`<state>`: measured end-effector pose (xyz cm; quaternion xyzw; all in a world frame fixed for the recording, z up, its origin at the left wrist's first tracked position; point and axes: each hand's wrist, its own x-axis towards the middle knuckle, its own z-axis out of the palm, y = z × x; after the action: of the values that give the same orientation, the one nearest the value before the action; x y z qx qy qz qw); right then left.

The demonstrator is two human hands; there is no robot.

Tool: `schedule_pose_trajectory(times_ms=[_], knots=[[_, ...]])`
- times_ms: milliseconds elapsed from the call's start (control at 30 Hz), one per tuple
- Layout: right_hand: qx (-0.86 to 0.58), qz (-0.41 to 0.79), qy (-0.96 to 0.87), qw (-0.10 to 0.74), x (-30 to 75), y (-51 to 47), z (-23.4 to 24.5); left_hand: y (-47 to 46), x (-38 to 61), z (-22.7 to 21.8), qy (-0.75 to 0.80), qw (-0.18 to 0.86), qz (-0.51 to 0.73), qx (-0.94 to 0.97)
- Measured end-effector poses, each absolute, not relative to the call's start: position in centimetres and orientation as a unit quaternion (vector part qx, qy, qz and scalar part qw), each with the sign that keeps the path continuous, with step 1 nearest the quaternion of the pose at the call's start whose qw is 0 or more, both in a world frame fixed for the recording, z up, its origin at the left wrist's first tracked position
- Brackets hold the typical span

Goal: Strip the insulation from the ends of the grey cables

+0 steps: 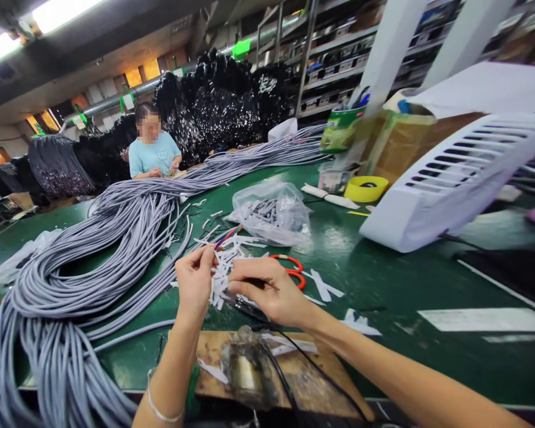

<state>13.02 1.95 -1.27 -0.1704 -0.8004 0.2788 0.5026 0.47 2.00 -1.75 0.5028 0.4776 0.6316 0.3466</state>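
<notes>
My left hand is closed in a pinch on the thin coloured wires, whose red and blue ends stick out beyond the fingertips. To its right, my right hand is closed, thumb against fingers; whatever it grips is hidden. White paper-like strips lie scattered beneath and between both hands. Scissors with red handles rest just beyond my right hand. A clear plastic bag of small dark and light pieces sits past the hands. One grey cable runs behind my left wrist.
A large bundle of grey cables covers the table's left side. Close to me, a wooden board carries a grimy metal fixture with black cords. Yellow tape and a white slotted appliance stand right. A person works opposite.
</notes>
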Motion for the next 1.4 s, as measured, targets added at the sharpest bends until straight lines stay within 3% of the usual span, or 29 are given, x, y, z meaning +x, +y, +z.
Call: schedule_pose_trajectory(times_ms=[200,300,433,600,767,867,933,1133,1400], knots=[[-0.204,0.278,-0.836,0.427,14.4,3.0,-1.1,2.0,0.4,-2.0,0.479,0.297,0.636,0.528],[-0.326,0.268,-0.862,0.281,16.2,4.9,-1.1,2.4,-0.2,-2.2,0.485,0.270,0.638,0.534],[-0.493,0.105,-0.861,0.063,17.7,6.5,-1.8,2.6,-0.6,-2.2,0.484,0.269,0.654,0.516],[-0.408,0.038,-0.910,0.064,14.8,4.7,-3.1,2.1,-0.1,-2.0,0.491,0.277,0.635,0.528],[-0.411,0.023,-0.911,-0.022,12.4,2.6,-4.1,2.0,0.0,-2.0,0.473,0.326,0.656,0.489],[-0.411,0.023,-0.911,0.001,13.1,3.0,-4.1,2.1,-0.2,-1.8,0.421,0.435,0.656,0.452],[-0.424,0.021,-0.903,0.060,14.0,3.6,-3.9,2.1,-0.3,-1.5,0.390,0.500,0.651,0.418],[-0.446,-0.101,-0.803,0.381,14.5,4.0,-3.3,1.6,0.0,-0.9,0.369,0.563,0.637,0.377],[-0.404,-0.221,-0.775,0.433,13.7,3.3,-3.3,1.1,0.6,-1.0,0.386,0.594,0.568,0.419]])
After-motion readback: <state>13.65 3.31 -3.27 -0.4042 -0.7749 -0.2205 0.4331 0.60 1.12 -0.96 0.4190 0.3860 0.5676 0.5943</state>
